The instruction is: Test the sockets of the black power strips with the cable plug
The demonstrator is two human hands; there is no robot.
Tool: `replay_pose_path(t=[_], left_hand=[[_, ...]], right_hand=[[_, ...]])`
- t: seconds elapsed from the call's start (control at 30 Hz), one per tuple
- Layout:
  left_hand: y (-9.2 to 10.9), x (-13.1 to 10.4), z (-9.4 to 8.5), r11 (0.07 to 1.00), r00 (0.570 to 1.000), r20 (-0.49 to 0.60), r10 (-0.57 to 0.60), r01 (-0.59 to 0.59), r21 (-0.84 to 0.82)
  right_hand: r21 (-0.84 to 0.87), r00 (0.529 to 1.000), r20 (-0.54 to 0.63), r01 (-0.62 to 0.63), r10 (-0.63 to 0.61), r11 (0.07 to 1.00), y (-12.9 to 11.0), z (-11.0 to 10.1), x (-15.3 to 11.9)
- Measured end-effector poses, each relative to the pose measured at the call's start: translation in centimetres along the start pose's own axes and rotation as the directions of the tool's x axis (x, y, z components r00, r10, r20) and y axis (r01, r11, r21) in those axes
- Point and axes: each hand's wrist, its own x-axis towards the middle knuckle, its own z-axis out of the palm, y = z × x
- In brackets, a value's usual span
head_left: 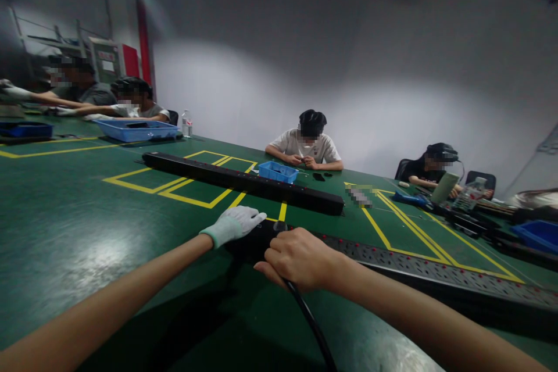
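Near bar [392, 261] may be skewed if cable [311, 319], clamped in R hand [296, 257], is tugged w/ flat L hand [239, 224] atop.

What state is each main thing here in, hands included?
Near black strip: slotted face up.
Black cord: curved, gripped.
Left hand: gloved, open, at the strip's end.
Right hand: bare, closed around the cord.
Far black bar: lying across yellow lines.
Small blue basket: upright.
Leftmost bottle: upright.
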Motion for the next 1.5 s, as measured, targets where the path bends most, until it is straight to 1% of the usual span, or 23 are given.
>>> replay_pose_path(t=[0.1,0.17,0.3,0.37,0.43,0.5,0.57,0.63,0.73,0.9,1.0,1.07,1.13,1.27,1.5], left_hand=[[0.2,-0.3,-0.3,1.0,1.0,-0.006,0.008,-0.008,0.001],[0.2,-0.4,-0.3,1.0,1.0,-0.01,0.012,-0.012,0.006],[0.0,-0.4,-0.1,1.0,1.0,-0.021,0.013,-0.012,0.021],[-0.1,-0.3,0.0,1.0,1.0,-0.027,0.013,-0.012,0.025],[-0.1,-0.2,0.2,1.0,0.999,-0.033,0.016,-0.015,0.026],[-0.2,-0.2,0.3,1.0,0.999,-0.04,0.019,-0.018,0.025],[-0.2,-0.1,0.4,0.999,0.999,-0.046,0.023,-0.021,0.025],[-0.2,-0.2,0.5,0.999,0.998,-0.05,0.026,-0.025,0.028],[0.0,-0.2,0.4,0.999,0.998,-0.049,0.033,-0.031,0.036],[0.1,-0.2,0.2,0.999,0.998,-0.056,0.033,-0.031,0.043],[-0.1,-0.2,0.7,0.998,0.997,-0.07,0.039,-0.035,0.048],[-0.3,-0.2,1.2,0.998,0.995,-0.085,0.048,-0.043,0.055],[-0.6,-0.2,1.8,0.997,0.994,-0.1,0.053,-0.047,0.064],[-0.9,-0.2,2.6,0.996,0.991,-0.118,0.06,-0.051,0.078],[-0.9,-0.1,2.6,0.993,0.993,-0.097,0.072,-0.062,0.1]], right_hand=[[-0.019,0.995,-0.095,-0.032,0.03,0.999,-0.7,1.5,-1.5],[0.002,0.984,-0.149,-0.094,0.094,0.996,-1.2,2.5,-2.6],[0.099,0.949,-0.208,-0.22,0.237,0.97,-1.8,4.2,-4.1],[0.134,0.913,-0.255,-0.293,0.319,0.947,-1.6,4.6,-4.4],[0.147,0.875,-0.293,-0.358,0.386,0.922,-0.9,4.7,-4.3],[0.143,0.858,-0.295,-0.397,0.421,0.907,0.3,4.4,-4.1],[0.138,0.864,-0.263,-0.407,0.43,0.903,1.5,4.1,-3.8],[0.152,0.89,-0.207,-0.382,0.407,0.911,2.3,4.0,-3.5],[0.175,0.909,-0.168,-0.354,0.382,0.919,2.6,4.7,-3.3],[0.141,0.884,-0.246,-0.374,0.398,0.917,0.9,7.2,-3.8],[0.143,0.843,-0.279,-0.437,0.459,0.888,-0.2,8.7,-3.9],[0.155,0.814,-0.289,-0.48,0.504,0.863,-0.7,9.3,-3.9],[0.17,0.807,-0.286,-0.489,0.517,0.856,-0.9,9.5,-3.9],[0.194,0.812,-0.272,-0.479,0.516,0.856,-0.9,9.3,-4.0],[0.205,0.816,-0.259,-0.476,0.517,0.855,-0.8,9.2,-4.1]])
